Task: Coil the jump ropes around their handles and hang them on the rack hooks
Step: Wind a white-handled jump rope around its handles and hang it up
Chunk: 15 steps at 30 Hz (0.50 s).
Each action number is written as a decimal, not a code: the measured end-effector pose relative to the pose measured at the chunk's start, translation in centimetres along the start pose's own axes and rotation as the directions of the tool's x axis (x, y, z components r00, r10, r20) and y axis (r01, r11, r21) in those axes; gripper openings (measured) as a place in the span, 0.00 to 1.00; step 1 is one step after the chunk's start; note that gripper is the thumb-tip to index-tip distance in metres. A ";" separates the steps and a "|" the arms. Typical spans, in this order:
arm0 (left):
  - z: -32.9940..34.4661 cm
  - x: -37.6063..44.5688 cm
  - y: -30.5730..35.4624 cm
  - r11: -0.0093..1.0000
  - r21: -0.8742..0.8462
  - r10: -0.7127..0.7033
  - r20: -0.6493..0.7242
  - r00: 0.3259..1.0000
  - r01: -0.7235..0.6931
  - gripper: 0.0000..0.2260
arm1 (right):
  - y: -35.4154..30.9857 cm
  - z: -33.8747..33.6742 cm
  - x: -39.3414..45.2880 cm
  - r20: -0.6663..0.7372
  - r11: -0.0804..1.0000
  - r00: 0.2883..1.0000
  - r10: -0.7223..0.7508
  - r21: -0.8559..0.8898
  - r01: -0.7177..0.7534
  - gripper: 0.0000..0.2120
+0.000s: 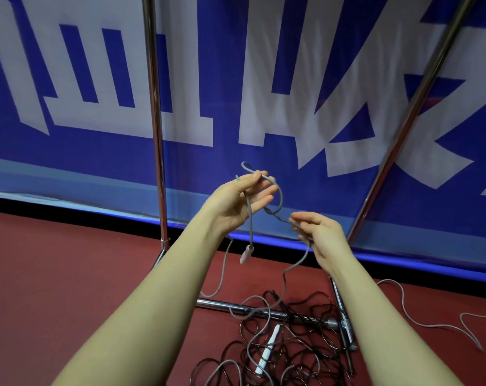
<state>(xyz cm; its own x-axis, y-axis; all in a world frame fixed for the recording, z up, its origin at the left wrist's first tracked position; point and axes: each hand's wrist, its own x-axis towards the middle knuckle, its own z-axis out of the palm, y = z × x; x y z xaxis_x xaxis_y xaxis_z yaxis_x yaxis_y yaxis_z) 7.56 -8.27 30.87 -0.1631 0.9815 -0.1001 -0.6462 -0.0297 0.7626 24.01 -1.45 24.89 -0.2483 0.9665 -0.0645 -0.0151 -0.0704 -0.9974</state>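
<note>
Two bare forearms fill the bottom of the frame, reaching up toward the middle. The left hand (240,200) sits just above centre, palm up, fingers curled around the grey rope (250,218), with a small loop poking out over its fingertips. The right hand (318,235), a bit lower and to the right, pinches the same rope where it crosses itself in what looks like a knot or twist — so both hands are closed on it.

A pinkish handle (246,254) dangles from the rope just below the left hand. The rest of the grey rope trails down to the tangled pile (278,346) of dark ropes on the red floor, bottom centre, where a white handle (268,349) lies too.

My read: this is still the untangling bit, no coiling done yet. Next move probably needs that twist worked loose and the slack pulled free of the pile — gently, or the dark ropes come along. The rack (154,121) stands behind, its poles running to the top of the frame; I can't see any hooks.
</note>
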 end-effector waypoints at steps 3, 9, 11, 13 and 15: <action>0.3 0.0 0.0 0.997 -0.071 -0.030 0.040 0.999 0.033 0.08 | -0.4 0.5 -0.3 0.122 0.996 0.991 -0.048 0.081 0.039 0.11; 0.5 0.2 0.1 0.982 -0.179 -0.033 0.113 0.993 0.053 0.13 | -1.5 1.0 -1.3 0.388 0.948 0.921 -0.043 0.306 -0.084 0.14; 0.3 0.2 0.4 0.972 -0.233 -0.019 0.097 0.995 0.041 0.14 | -1.9 1.0 -1.7 0.425 0.938 0.904 -0.049 0.331 -0.105 0.13; -0.2 0.4 0.4 0.979 -0.198 -0.031 0.071 0.997 0.045 0.15 | -2.4 1.0 -2.1 0.409 0.934 0.909 -0.079 0.348 -0.076 0.07; -0.9 0.6 0.0 0.995 -0.045 -0.084 0.058 0.995 0.087 0.15 | -3.0 1.1 -2.2 0.349 0.912 0.930 -0.114 0.408 -0.042 0.07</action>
<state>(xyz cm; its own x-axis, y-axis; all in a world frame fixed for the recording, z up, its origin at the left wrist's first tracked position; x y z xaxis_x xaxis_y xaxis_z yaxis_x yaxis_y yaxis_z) 6.82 -7.83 30.22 -0.0645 0.9899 -0.1266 -0.6909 0.0472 0.7214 23.54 -3.64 28.02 -0.5669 0.8212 0.0645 -0.3987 -0.2050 -0.8939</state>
